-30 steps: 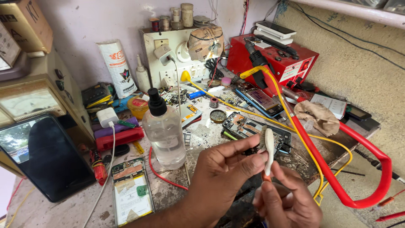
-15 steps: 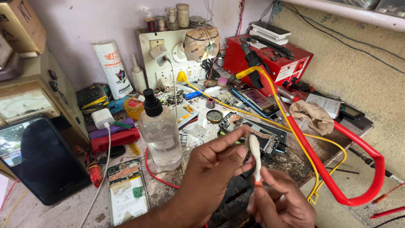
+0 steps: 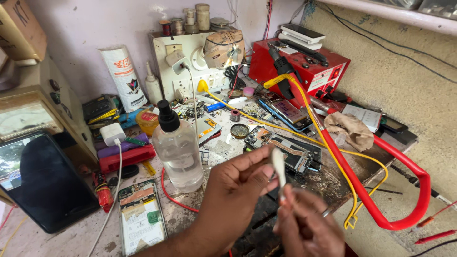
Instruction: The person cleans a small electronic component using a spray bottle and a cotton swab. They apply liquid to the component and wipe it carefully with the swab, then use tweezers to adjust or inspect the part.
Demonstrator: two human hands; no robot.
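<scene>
Bright, even daylight; foreground blurred.

I see soft light across the whole counter (image 3: pixel 57 238), with only faint shadows. Glare sits on the dark tablet screen (image 3: pixel 43 185) and the clear bottle (image 3: pixel 178 152). My right hand (image 3: pixel 309 228) is smeared by motion and the left hand (image 3: pixel 238 190) slightly soft; the background stays sharp, with lines bowing at the edges.

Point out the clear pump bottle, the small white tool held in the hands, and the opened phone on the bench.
clear pump bottle (image 3: pixel 178 152), head view, on its clear body.
small white tool (image 3: pixel 278 165), head view, on its upper end.
opened phone (image 3: pixel 290 151), head view, on its exposed inside.
</scene>
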